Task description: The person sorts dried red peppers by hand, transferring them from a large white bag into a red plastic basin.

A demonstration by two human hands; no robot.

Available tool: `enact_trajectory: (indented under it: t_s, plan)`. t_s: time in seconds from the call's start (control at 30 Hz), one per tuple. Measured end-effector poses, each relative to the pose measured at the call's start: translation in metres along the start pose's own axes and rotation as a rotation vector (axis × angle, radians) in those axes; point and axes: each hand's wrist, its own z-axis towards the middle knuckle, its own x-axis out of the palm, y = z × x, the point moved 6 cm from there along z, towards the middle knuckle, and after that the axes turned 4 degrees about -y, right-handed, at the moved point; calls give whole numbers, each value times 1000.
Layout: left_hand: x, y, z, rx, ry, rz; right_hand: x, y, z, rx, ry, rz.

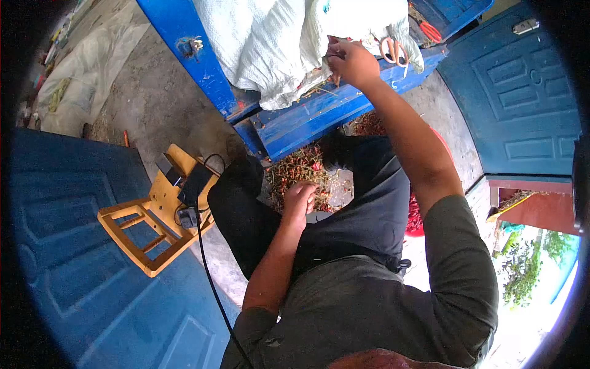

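While a wooden chair [163,198] stands at far left, the white sack [264,49] lies on the blue tabletop [319,121]; the left hand [299,202], fingers curled, hangs above reddish scraps [295,171], contents unclear; the right hand [353,61] bends its fingers at the sack's edge, grip indiscernible, near pale-handled scissors [393,50].

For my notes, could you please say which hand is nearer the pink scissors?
Right: the right hand is beside the pink scissors; the left hand is down between the legs.
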Motion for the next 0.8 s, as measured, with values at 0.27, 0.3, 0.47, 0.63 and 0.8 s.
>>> enact_trajectory:
  t_s: [0.27,0.3,0.47,0.63,0.8]
  plan:
    - [1,2,-1,-7,-18,17,12,-20,-13,230,141,822]
    - [1,3,0,-11,-17,16,8,-16,-14,229,141,823]
    - [4,5,2,-14,-25,33,6,0,-20,392,113,1029]
    - [4,4,0,-16,-25,0,20,-5,-19,341,197,841]
    - [5,4,0,-31,-41,13,10,-28,-17,372,73,509]
